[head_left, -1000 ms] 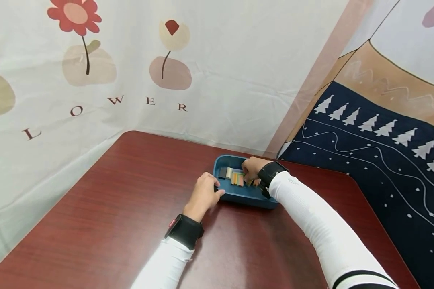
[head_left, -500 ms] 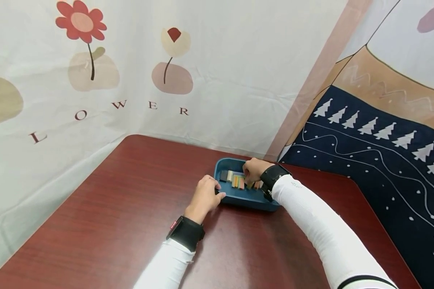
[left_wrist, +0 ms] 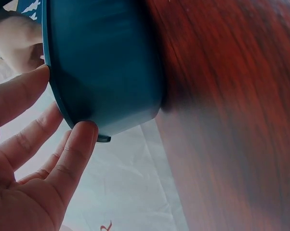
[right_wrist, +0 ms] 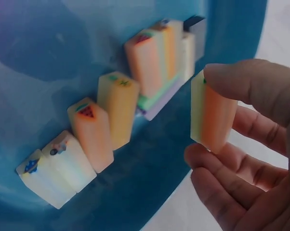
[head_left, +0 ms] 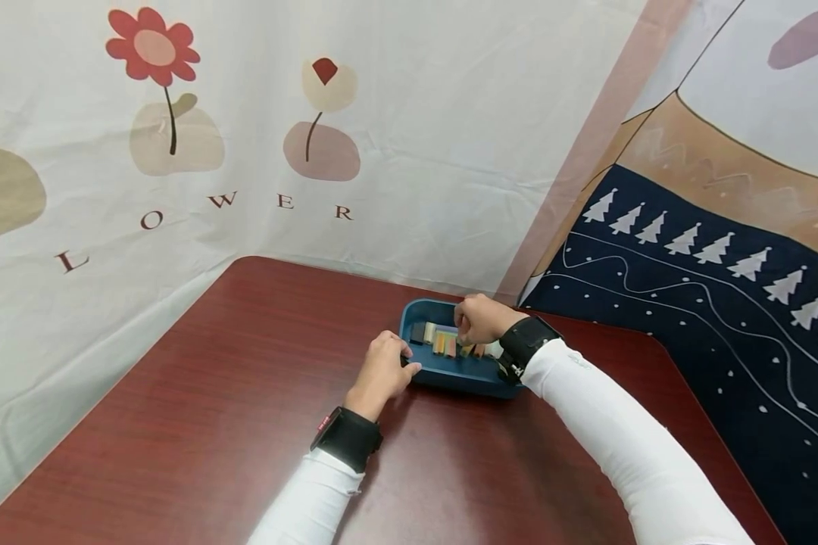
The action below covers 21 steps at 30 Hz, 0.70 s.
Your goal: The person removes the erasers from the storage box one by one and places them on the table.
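Note:
A blue tray (head_left: 463, 376) sits on the dark red table (head_left: 245, 393) and holds a row of coloured tiles (head_left: 443, 342). My left hand (head_left: 385, 367) rests against the tray's near left rim (left_wrist: 56, 91), thumb and fingers touching its edge. My right hand (head_left: 479, 318) hovers over the tray. In the right wrist view it pinches an orange tile (right_wrist: 211, 113) between thumb and fingers, lifted clear of the tiles (right_wrist: 111, 113) standing in the tray (right_wrist: 48, 57).
A flower-print cloth (head_left: 279, 136) hangs close behind the table. A dark blue cloth with white trees (head_left: 709, 303) hangs at the right. The table's right edge (head_left: 709, 431) runs close to my right arm.
My right hand has lifted slightly from the row of tiles with the orange tile in its fingers. The left hand has stayed on the tray's rim.

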Each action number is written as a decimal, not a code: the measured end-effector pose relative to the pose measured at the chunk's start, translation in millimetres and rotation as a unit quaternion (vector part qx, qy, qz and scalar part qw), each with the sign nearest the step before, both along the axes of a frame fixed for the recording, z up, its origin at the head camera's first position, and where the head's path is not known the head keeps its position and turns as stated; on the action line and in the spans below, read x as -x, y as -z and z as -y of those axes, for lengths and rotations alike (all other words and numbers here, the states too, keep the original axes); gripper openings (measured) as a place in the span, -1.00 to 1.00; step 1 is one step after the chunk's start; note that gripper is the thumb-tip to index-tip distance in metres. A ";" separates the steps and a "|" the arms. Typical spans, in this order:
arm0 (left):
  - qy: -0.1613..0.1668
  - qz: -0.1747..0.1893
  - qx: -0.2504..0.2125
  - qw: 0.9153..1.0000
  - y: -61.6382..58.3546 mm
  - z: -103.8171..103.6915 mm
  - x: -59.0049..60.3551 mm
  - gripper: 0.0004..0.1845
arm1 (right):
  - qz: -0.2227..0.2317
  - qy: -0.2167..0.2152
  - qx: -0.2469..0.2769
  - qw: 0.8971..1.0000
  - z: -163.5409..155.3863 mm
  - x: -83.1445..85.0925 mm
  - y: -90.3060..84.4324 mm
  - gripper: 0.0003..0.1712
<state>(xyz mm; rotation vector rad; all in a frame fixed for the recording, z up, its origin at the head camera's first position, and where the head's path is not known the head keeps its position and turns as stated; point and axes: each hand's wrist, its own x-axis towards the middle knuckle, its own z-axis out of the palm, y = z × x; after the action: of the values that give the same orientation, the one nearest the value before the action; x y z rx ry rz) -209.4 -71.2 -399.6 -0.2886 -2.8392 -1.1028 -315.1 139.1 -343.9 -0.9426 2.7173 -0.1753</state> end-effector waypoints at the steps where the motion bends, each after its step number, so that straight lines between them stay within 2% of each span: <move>1: 0.001 0.000 0.001 1.000 0.4 0.0 0.2 -0.78 | -0.005 -0.006 0.013 1.000 -1.3 -3.2 -0.4 -0.82; 7: -0.001 -0.006 0.007 1.000 0.6 0.6 -0.6 -0.77 | -0.056 -0.035 0.084 0.994 -7.5 -24.6 0.6 -0.85; 12: -0.006 0.001 0.009 1.000 0.3 0.8 -1.0 -0.78 | -0.100 -0.040 0.131 0.986 -8.5 -44.4 1.8 -0.86; 21: -0.008 -0.009 0.015 1.000 -0.8 -2.6 2.2 -0.76 | -0.168 -0.061 0.230 0.957 -7.2 -80.0 11.1 -0.63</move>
<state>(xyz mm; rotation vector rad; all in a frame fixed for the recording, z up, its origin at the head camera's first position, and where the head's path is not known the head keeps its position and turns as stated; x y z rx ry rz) -211.5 -68.6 -398.7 -0.2755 -2.8386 -1.0493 -235.1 146.3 -355.0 -1.3706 2.9736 -0.7070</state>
